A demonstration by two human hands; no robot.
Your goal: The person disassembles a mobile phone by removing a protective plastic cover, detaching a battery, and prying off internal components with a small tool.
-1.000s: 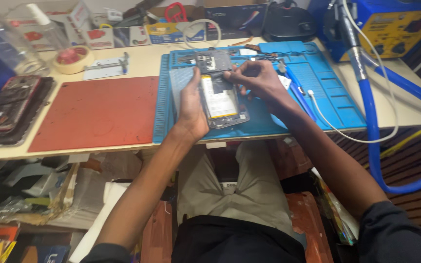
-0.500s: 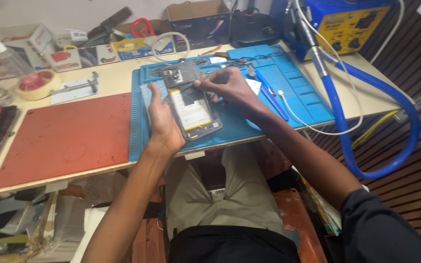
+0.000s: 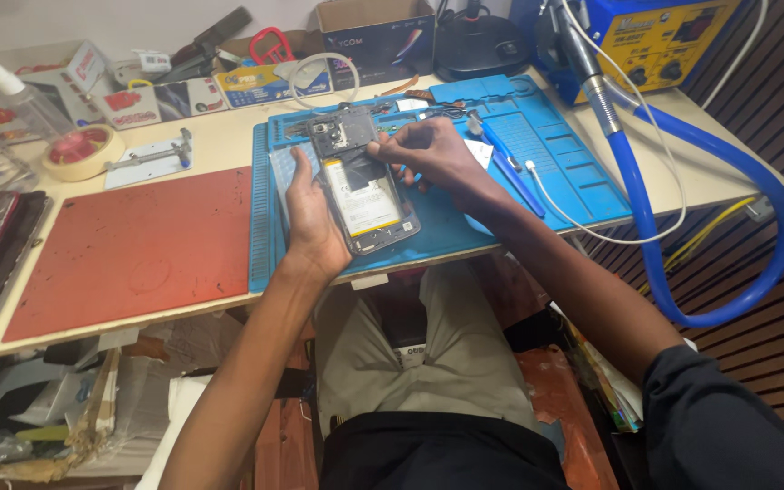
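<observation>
Two mats: a red mat (image 3: 129, 245) lies left of your blue mat (image 3: 583, 172) on the bench.
Hose: a blue hose (image 3: 728, 227) loops off the bench's right edge.
Phone: the opened phone (image 3: 365, 195) lies on the blue mat, back up, insides showing.
Left hand: your left hand (image 3: 312, 222) clasps the phone's left edge.
Right hand: your right hand (image 3: 433, 154) pinches, fingertips together, at the phone's upper part.

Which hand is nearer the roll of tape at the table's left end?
Left. The left hand lies closer to the roll of tape; the right hand is farther right.
</observation>
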